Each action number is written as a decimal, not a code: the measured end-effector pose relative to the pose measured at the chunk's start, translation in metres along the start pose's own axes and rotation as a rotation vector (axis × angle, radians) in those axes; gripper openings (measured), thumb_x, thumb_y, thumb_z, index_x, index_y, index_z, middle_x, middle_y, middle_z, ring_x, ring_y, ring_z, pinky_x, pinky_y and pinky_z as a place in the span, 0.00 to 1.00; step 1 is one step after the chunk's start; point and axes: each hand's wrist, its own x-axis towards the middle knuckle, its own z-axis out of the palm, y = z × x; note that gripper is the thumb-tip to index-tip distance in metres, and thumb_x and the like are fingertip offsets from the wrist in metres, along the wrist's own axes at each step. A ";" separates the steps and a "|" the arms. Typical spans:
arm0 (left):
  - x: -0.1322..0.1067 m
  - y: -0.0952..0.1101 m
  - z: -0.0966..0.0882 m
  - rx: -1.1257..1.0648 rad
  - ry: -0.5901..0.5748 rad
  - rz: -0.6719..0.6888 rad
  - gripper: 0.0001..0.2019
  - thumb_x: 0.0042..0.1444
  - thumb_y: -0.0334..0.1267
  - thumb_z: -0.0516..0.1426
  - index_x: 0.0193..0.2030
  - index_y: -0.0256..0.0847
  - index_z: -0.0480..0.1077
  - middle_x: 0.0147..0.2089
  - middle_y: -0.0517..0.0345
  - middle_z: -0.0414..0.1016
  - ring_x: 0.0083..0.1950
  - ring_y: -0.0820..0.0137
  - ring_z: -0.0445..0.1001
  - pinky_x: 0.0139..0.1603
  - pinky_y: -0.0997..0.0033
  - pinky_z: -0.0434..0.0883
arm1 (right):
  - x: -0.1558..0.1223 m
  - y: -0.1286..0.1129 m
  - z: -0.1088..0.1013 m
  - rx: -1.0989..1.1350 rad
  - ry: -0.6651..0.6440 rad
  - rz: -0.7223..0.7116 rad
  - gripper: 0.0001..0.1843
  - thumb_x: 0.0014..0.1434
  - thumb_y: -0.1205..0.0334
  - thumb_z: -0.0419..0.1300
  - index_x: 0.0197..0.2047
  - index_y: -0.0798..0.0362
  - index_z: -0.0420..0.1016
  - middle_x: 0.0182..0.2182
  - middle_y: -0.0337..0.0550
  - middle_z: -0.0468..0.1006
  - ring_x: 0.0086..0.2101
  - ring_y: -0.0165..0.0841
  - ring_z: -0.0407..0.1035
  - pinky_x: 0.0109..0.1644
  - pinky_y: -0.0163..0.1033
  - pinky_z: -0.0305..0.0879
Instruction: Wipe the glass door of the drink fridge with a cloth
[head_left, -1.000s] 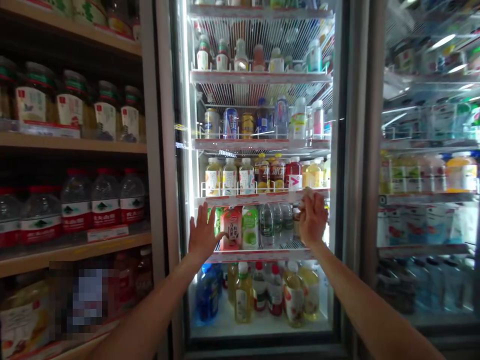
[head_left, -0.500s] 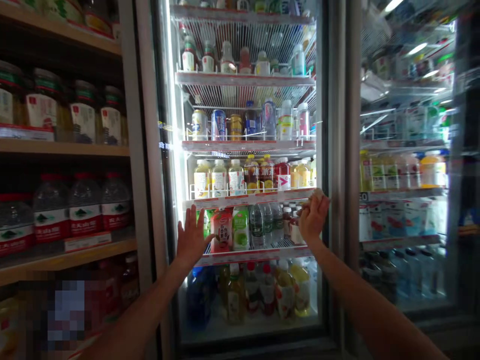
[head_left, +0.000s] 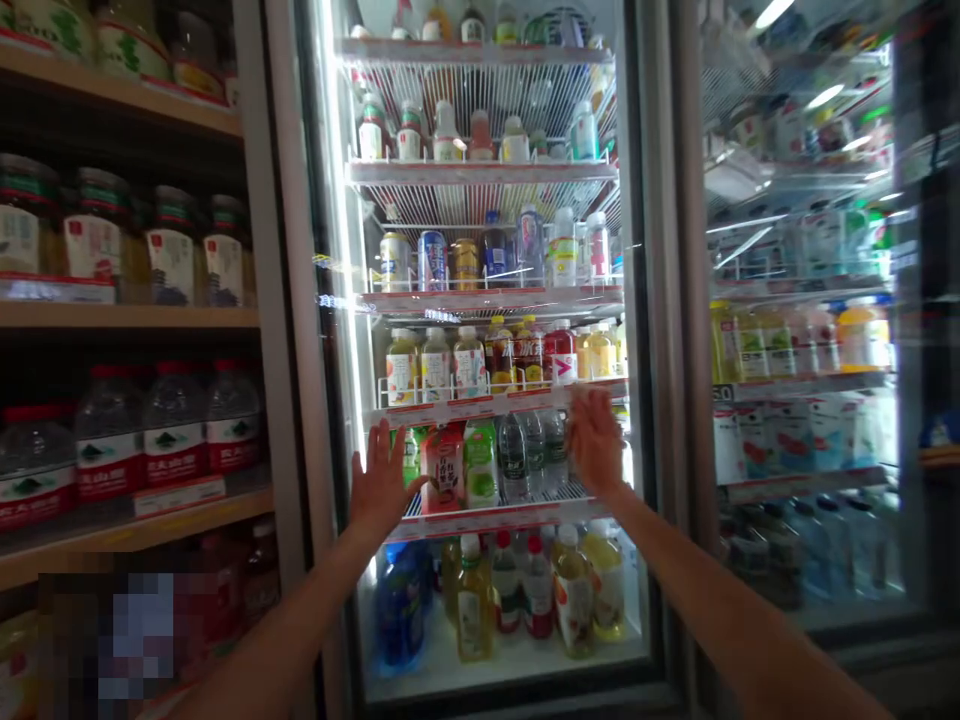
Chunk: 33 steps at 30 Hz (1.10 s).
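Note:
My left hand (head_left: 379, 485) has its fingers spread, palm toward the glass door (head_left: 480, 545) of a lit drinks cooler, and seems to rest on the pane. A red drink pack (head_left: 444, 465) and a green one (head_left: 481, 463) show behind the glass beside its thumb. On the right side of the same door is my right hand (head_left: 596, 445), blurred by motion, its fingers drawn together. What it holds is smeared and hard to make out; a pale scrap showed at its fingertips a moment earlier. Clear bottles (head_left: 514, 455) stand behind the glass to its left.
Several wire shelves of bottles and cans fill the cooler. A metal frame (head_left: 686, 400) separates it from another glass-fronted cooler (head_left: 806, 400) on the right. To the left, wooden shelves (head_left: 135, 316) carry jars and red-capped water bottles (head_left: 109, 435).
My right hand has moved left and slightly down across the glass, away from the door's right edge. My left hand has kept its place. The view has shifted slightly.

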 end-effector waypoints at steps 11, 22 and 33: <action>0.001 0.000 -0.002 0.001 -0.009 -0.010 0.38 0.54 0.49 0.56 0.67 0.33 0.47 0.70 0.39 0.36 0.71 0.53 0.38 0.65 0.44 0.48 | -0.009 -0.016 0.003 -0.025 -0.021 0.016 0.25 0.61 0.68 0.46 0.62 0.54 0.60 0.64 0.53 0.56 0.65 0.44 0.42 0.60 0.53 0.55; -0.001 -0.002 0.002 -0.013 0.035 0.014 0.36 0.56 0.50 0.54 0.67 0.35 0.47 0.70 0.39 0.38 0.71 0.54 0.39 0.64 0.43 0.50 | -0.009 -0.008 0.007 -0.035 0.077 0.148 0.27 0.61 0.67 0.45 0.64 0.54 0.56 0.66 0.52 0.47 0.65 0.44 0.40 0.60 0.56 0.53; 0.000 -0.002 0.000 -0.032 0.027 0.007 0.36 0.55 0.50 0.55 0.66 0.35 0.49 0.70 0.38 0.39 0.71 0.54 0.40 0.65 0.45 0.50 | 0.016 -0.007 0.006 -0.045 0.165 0.286 0.26 0.60 0.68 0.44 0.61 0.59 0.60 0.65 0.56 0.52 0.65 0.46 0.42 0.61 0.56 0.55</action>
